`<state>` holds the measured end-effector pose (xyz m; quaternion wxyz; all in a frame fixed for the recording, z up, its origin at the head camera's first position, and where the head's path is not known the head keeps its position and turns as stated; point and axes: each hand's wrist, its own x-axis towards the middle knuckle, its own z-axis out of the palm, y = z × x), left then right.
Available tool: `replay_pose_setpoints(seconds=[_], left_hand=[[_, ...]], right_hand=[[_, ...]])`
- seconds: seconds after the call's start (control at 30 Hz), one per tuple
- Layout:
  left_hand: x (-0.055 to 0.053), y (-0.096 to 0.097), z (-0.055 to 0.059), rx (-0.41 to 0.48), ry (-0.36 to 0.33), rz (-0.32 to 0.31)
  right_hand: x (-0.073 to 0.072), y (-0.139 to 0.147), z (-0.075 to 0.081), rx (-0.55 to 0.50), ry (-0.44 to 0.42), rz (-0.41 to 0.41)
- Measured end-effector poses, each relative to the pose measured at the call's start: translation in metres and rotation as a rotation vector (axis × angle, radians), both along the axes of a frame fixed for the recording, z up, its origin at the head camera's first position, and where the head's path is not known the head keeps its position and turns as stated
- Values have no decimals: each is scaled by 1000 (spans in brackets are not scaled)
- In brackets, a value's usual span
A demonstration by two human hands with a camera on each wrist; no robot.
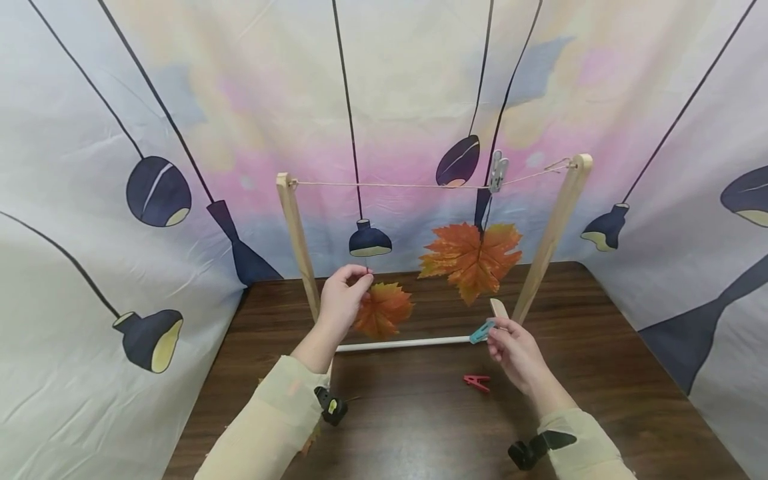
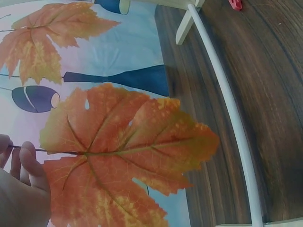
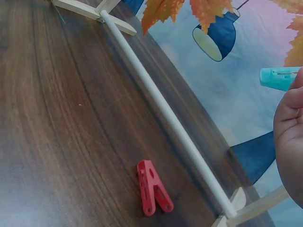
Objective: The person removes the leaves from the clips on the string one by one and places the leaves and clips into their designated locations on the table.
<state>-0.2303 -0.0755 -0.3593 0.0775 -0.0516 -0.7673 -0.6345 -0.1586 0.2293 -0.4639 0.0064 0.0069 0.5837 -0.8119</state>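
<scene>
My left hand (image 1: 343, 300) pinches the thin stem of an orange maple leaf (image 1: 384, 310), which hangs below the fingertips. In the left wrist view that leaf (image 2: 128, 151) spreads wide, its stem between thumb and fingers. My right hand (image 1: 517, 353) holds a turquoise clothespin (image 1: 481, 332) between thumb and fingers, over the right end of the white rod. A string (image 1: 384, 185) runs between two wooden posts. Near its right end a grey clothespin (image 1: 498, 172) grips the string, and a larger orange leaf (image 1: 474, 260) hangs under it.
A red clothespin (image 1: 477, 382) lies on the dark wooden table (image 1: 408, 427), in front of the white rod (image 1: 408, 344) joining the frame's feet. The left post (image 1: 299, 240) and right post (image 1: 552, 233) stand upright. Part of another leaf (image 1: 311, 440) shows beside my left sleeve.
</scene>
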Motion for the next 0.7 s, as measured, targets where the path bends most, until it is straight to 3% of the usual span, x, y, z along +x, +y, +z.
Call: replay_pose_setpoints(seconds=[0.23, 0.7], left_hand=[[1, -12, 0, -16, -6, 1], [0, -33, -11, -90, -49, -7]], right_hand=[[1, 2, -9, 1, -30, -11], [6, 7, -28, -17, -121, -66]])
